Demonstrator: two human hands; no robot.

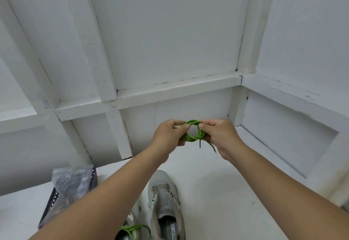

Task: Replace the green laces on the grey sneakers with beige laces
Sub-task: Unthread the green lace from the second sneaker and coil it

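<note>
**One green lace coiled, one still threaded**

A white-painted panelled wall (pixel 170 41) rises behind the pale white work surface (pixel 217 192). At the left sits a dark patterned box under a crinkled clear plastic bag (pixel 71 185); what the bag holds is too murky to tell, possibly the beige laces. The right-hand grey mesh sneaker (pixel 166 202) stands unlaced, its eyelets bare. Beside it, the left grey sneaker (pixel 132 228), mostly hidden by a forearm, still carries a green lace (pixel 136 229). Held above the surface, the left hand (pixel 170 136) and right hand (pixel 219 136) each pinch the coiled green shoelace (pixel 191 136), fingers curled around the loop. Two loose ends dangle; if either pinch slackens, the coil could spring apart and tangle.
</note>
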